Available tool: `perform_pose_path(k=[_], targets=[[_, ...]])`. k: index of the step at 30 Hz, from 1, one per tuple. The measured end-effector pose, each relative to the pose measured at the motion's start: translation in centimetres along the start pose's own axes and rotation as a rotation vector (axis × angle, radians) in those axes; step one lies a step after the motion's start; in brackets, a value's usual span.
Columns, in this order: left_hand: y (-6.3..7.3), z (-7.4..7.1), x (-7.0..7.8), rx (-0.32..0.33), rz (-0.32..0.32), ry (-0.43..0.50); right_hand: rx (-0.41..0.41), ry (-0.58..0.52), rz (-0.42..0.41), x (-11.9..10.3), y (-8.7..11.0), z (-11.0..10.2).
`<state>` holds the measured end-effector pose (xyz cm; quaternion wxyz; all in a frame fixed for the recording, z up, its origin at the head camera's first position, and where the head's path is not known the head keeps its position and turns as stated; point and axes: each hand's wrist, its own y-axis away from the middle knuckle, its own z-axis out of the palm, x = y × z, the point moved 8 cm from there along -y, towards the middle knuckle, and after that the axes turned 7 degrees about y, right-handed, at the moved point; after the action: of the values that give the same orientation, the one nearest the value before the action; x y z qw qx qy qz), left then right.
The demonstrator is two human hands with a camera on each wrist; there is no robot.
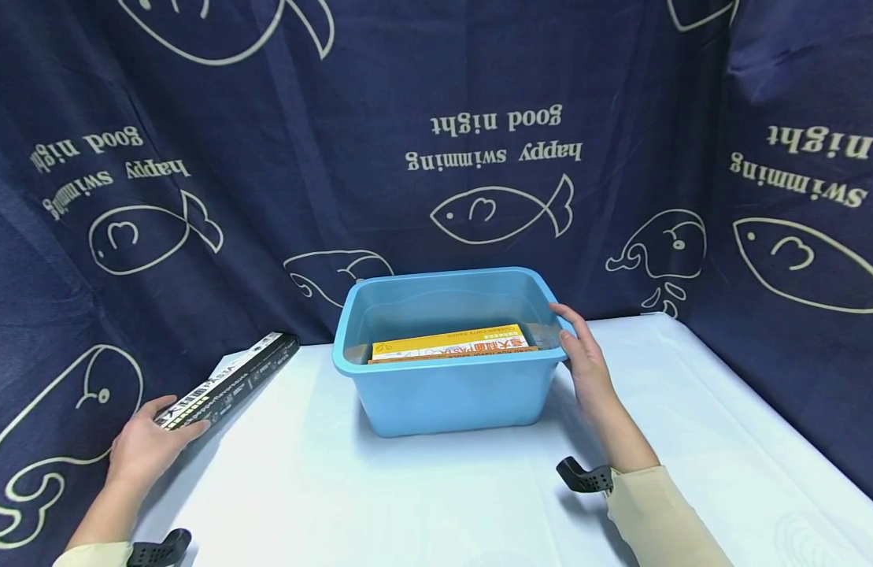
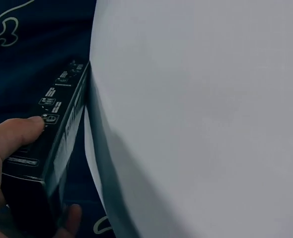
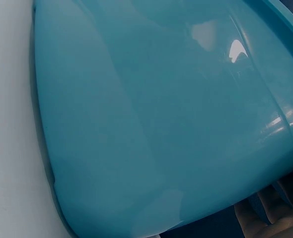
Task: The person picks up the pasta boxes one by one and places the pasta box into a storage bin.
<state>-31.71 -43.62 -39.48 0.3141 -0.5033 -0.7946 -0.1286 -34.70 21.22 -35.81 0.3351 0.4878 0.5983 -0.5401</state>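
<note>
At the table's left edge, my left hand (image 1: 144, 445) grips the near end of a long black pasta box (image 1: 246, 379). The thumb (image 2: 17, 135) lies along one printed face of the black box (image 2: 62, 116) in the left wrist view, with fingertips on its other side. My right hand (image 1: 588, 370) holds the right rim of a light blue plastic bin (image 1: 450, 398), thumb and fingers at the lip. Inside the bin lie a yellow-edged pasta box (image 1: 436, 346) and an orange-edged one in front of it. The bin's wall (image 3: 156, 114) fills most of the right wrist view.
A white cloth covers the table (image 1: 280, 488). Dark blue curtains (image 1: 379, 181) with fish and whale drawings hang behind it and along both sides. Black wrist cameras (image 1: 583, 476) are strapped at both sleeves.
</note>
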Motion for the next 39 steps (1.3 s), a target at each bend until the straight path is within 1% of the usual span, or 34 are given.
perform_pose_path(k=[8,11,13,18,26,30,34,35,39], targets=[[0.8,-1.4,0.4,0.157,0.049,0.1,0.0,0.003,-0.002,0.0,0.0,0.1],[1.1,-1.8,0.7,0.202,0.07,0.143,0.004,0.012,0.001,0.1,0.0,0.0],[1.2,-2.1,0.9,0.227,0.069,0.177,0.006,0.016,0.002,0.1,-0.1,0.0],[1.5,-2.6,1.2,0.273,0.036,0.256,0.01,0.02,0.007,0.1,-0.1,0.0],[1.8,-3.4,1.3,0.353,-0.024,0.354,0.007,0.02,-0.001,-0.1,-0.2,0.2],[1.8,-3.7,1.8,0.385,-0.019,0.414,0.01,0.017,-0.005,-0.3,-0.3,0.1],[2.0,-3.9,2.1,0.4,0.008,0.456,0.015,0.017,0.005,-0.2,-0.2,0.0],[2.2,-4.0,2.2,0.41,0.009,0.458,0.015,0.019,0.012,-0.1,-0.2,0.0],[2.8,-4.6,2.8,0.45,0.048,0.493,0.014,0.019,0.018,0.1,-0.1,0.0]])
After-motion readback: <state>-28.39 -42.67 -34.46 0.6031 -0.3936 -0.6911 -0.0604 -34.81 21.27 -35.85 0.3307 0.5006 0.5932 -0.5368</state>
